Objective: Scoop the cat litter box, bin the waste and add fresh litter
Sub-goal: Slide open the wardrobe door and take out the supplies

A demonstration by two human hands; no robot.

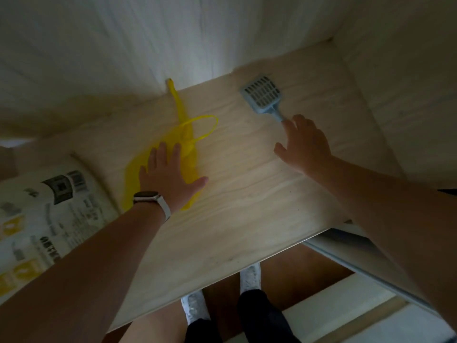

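Pale wooden shelf (247,181): our left hand (168,174) lies flat and spread on the yellow bag (188,134), gripping nothing; right hand (304,144) open, fingertips at the blue scoop (263,95) handle, far right. We should wrap the handle fully before lifting.

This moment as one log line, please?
left hand: flat on yellow bag | right hand: open, fingertips at handle of blue scoop | surface: wooden shelf

A home closet: plywood shelf (247,184) holding litter bag (49,206), scoop (263,95).
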